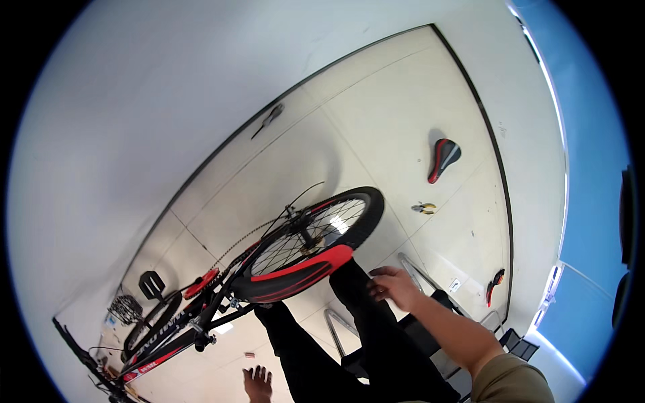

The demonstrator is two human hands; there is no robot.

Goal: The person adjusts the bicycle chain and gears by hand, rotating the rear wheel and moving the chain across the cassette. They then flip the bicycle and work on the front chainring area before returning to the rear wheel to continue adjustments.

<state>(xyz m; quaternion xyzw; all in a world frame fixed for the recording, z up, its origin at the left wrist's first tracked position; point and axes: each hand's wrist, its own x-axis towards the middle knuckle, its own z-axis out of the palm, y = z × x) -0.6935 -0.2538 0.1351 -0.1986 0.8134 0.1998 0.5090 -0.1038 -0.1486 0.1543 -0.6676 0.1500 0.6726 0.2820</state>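
Bicycle (201,284) before the legs, both hands off it. Left hand (257,384) low beside the left leg (302,352), fingers spread, empty; right hand (396,287) by the right leg, loosely curled, nothing seen in it. Rear wheel (368,218) and mudguard (302,274) closest to the knees, handlebar end toward the floor's (376,101) left edge. Judged best: steady the frame one-handed first, fingers clear of the wheel. Farther, pliers (428,208), probably handiest for the right hand; beyond, saddle (444,160) near the floor's right edge.

One fisheye view from head height, downward onto nearby bicycle (289,279) and floor (376,101)
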